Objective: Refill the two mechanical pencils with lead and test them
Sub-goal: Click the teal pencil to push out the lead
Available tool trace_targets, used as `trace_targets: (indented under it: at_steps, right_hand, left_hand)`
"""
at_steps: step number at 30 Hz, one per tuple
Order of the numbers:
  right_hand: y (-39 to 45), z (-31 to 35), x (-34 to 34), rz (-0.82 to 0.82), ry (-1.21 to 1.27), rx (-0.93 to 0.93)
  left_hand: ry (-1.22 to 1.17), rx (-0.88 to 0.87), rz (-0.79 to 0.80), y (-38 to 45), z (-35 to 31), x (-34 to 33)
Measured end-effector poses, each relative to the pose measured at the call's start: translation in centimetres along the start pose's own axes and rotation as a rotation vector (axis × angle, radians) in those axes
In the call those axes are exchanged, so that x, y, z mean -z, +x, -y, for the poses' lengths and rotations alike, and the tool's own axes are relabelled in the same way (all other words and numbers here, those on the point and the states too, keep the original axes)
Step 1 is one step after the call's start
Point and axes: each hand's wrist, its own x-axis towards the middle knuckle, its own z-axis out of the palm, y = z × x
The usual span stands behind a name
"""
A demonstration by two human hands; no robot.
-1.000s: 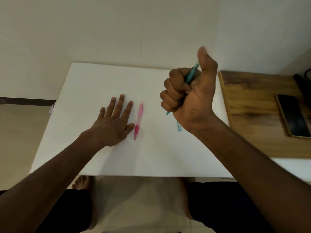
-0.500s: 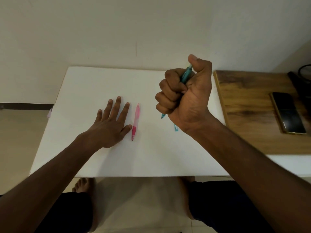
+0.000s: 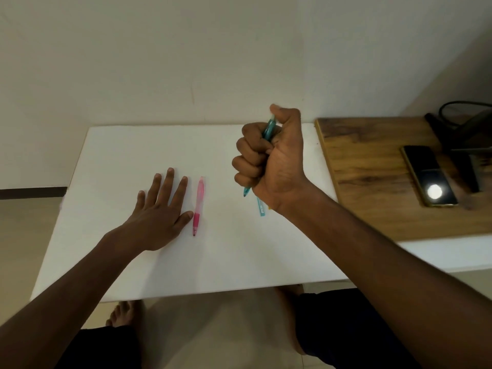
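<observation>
A person's right hand (image 3: 269, 161) is raised in a fist above a white table (image 3: 133, 145), all four fingers wrapped round a teal mechanical pencil (image 3: 268, 129), the thumb pressed on its top end and the tip pointing down from below the little finger. The left hand (image 3: 159, 211) lies flat on the tabletop, palm down, fingers straight and slightly spread, holding nothing. Just beside its thumb lies a pink mechanical pencil (image 3: 198, 206), tip toward the person. A slim blue lead case (image 3: 261, 207) lies on the table, partly hidden behind the right wrist. The white surface stands against a plain pale wall; bare tabletop extends ahead of both hands to the far edge. To the right sits a wooden board (image 3: 372, 169) bearing a dark phone (image 3: 428, 175).
</observation>
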Motion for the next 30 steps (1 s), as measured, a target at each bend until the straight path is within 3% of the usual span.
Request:
trace_targets:
  at_steps: [4,12,30]
  right_hand:
    - [1.2,0.7,0.7,-0.067,0.014,-0.022]
    - [1.8,0.6,0.3,0.002,0.011,-0.025]
    - [1.3,0.6,0.1,-0.030,-0.004,0.015]
  left_hand:
    - [-0.010,-0.002,-0.019,0.0,0.2,-0.3]
    - [-0.025,-0.008,-0.032,0.2,0.3,-0.6]
    - [0.001,-0.003,-0.010,0.1,0.1,-0.2]
